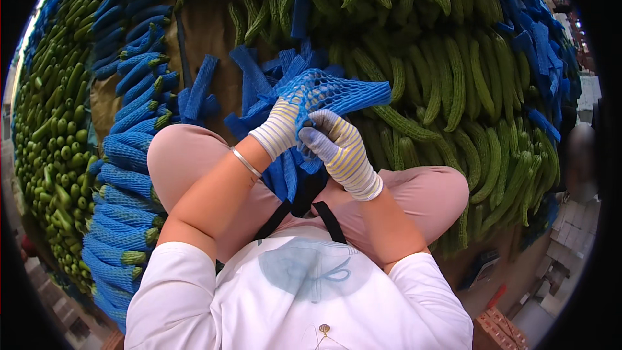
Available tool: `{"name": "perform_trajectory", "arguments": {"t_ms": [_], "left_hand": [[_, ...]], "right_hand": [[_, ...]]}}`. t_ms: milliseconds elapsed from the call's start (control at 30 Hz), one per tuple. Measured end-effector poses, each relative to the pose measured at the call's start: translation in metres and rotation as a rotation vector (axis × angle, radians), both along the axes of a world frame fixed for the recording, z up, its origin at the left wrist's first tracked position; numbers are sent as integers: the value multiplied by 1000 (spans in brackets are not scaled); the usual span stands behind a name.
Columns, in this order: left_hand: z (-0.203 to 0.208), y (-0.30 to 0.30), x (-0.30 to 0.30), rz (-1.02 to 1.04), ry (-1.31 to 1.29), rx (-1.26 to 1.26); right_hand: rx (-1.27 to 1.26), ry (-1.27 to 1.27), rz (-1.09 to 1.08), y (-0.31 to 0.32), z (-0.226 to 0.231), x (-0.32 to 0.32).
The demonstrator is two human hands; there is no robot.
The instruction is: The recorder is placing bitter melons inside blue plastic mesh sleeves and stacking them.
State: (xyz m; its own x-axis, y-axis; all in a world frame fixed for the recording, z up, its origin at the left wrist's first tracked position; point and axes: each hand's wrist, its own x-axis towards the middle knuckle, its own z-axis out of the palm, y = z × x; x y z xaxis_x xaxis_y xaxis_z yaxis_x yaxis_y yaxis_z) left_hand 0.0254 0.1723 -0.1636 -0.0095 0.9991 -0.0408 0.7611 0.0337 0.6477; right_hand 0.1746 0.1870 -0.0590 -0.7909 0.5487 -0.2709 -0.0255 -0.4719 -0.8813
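Note:
A blue foam net sleeve [353, 93] is stretched open between my hands, its narrow end pointing right. My left hand [280, 128], in a striped knit glove, reaches into the netting, which covers its fingers. My right hand [343, 155], in a matching glove with greyish fingertips, is closed with thumb and fingers pinched at the sleeve's near edge. Both hands are above my crossed legs. Flattened blue net sleeves [256, 84] lie loosely piled just beyond my left hand, and more hang below it. No vegetable shows inside the held sleeve.
Long ridged green gourds [453, 84] lie in rows ahead and to the right. At left, a column of gourds in blue netting [126, 198] runs beside smaller green vegetables [65, 149]. Brown sheeting [207, 32] lies ahead. More blue sleeves [541, 52] are heaped at far right.

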Motion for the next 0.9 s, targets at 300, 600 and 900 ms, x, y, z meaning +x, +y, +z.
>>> {"name": "perform_trajectory", "arguments": {"t_ms": [300,600,900], "left_hand": [[35,3,2,76,-74,42],[43,-1,23,123,-434,-32],[60,-15,7,208,-748,-89]], "right_hand": [[-232,15,187,-16,-8,6],[-181,0,621,-23,-2,-4],[1080,-1542,339,167,-112,115]]}}
